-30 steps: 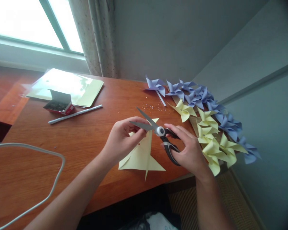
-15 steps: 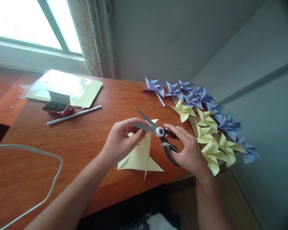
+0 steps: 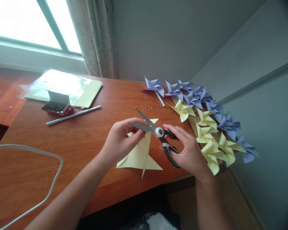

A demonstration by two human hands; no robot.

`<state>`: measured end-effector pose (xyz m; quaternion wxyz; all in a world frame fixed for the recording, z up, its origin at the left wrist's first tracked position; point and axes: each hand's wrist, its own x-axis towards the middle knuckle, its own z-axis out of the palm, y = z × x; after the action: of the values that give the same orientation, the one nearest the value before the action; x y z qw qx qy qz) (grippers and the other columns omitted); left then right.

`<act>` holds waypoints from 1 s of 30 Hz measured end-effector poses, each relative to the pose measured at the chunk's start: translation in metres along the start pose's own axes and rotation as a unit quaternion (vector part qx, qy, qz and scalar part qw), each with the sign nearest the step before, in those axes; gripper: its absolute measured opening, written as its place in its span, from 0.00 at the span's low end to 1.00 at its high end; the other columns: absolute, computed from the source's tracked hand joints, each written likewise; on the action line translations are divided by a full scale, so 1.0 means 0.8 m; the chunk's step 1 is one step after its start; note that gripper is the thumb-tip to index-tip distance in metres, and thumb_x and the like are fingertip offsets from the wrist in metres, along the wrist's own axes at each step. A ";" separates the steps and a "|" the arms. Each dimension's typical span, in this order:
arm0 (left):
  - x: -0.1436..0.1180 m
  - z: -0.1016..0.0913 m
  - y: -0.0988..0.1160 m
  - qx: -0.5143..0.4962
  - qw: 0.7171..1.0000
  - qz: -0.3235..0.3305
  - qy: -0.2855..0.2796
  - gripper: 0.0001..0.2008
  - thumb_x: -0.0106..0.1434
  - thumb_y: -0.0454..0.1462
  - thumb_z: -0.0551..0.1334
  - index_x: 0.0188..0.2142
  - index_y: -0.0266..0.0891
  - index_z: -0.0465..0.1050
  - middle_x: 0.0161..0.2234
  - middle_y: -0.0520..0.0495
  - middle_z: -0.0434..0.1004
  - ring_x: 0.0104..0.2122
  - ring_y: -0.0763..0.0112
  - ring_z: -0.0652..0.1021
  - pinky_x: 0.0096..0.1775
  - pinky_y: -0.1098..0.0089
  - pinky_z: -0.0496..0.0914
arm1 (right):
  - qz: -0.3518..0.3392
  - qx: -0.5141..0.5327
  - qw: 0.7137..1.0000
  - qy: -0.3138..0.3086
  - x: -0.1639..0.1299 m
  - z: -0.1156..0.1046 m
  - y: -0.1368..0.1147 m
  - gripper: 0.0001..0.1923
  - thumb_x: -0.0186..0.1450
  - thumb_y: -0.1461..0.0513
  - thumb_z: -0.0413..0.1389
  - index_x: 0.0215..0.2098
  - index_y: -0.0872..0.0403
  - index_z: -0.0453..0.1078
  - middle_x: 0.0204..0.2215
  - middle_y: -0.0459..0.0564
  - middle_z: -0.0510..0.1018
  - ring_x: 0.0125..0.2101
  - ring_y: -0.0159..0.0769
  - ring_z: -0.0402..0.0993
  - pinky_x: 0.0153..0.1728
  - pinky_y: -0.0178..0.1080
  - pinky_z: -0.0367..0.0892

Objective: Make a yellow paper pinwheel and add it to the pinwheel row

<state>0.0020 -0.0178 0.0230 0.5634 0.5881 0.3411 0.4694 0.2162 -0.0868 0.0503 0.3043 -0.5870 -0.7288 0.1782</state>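
My left hand pinches a yellow sheet of paper near its upper part, above the desk. The paper has slits, and pointed flaps stick out at its lower end. In my right hand is a pair of scissors with black and grey handles, my thumb and fingers in the loops. The blades are spread and point left. One blade passes over the fingers of my left hand; the other lies above them. Where the blades meet the paper is partly hidden by my left fingers.
Purple pinwheels and yellow pinwheels crowd the desk's right end. At the back left lie paper sheets in a clear sleeve, a small red box and a silvery stick. A white cable loops over the left side.
The lower flaps of the yellow paper have shifted slightly left and up. Both hands and the spread scissors stay nearly where they were.
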 end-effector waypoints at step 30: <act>0.002 0.001 0.005 0.035 0.999 0.032 -0.012 0.06 0.63 0.34 0.65 0.37 0.38 0.82 0.33 0.45 0.83 0.31 0.68 0.78 0.32 0.71 0.72 | 0.018 0.026 0.999 0.000 -0.003 0.001 0.005 0.25 0.64 0.62 0.63 0.59 0.47 0.69 0.50 0.51 0.79 0.43 0.40 0.79 0.49 0.43 0.74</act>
<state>0.0026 -0.0172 0.0272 0.5310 0.6236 0.3319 0.4679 0.2186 -0.0883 0.0467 0.3163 -0.5923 -0.7129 0.2023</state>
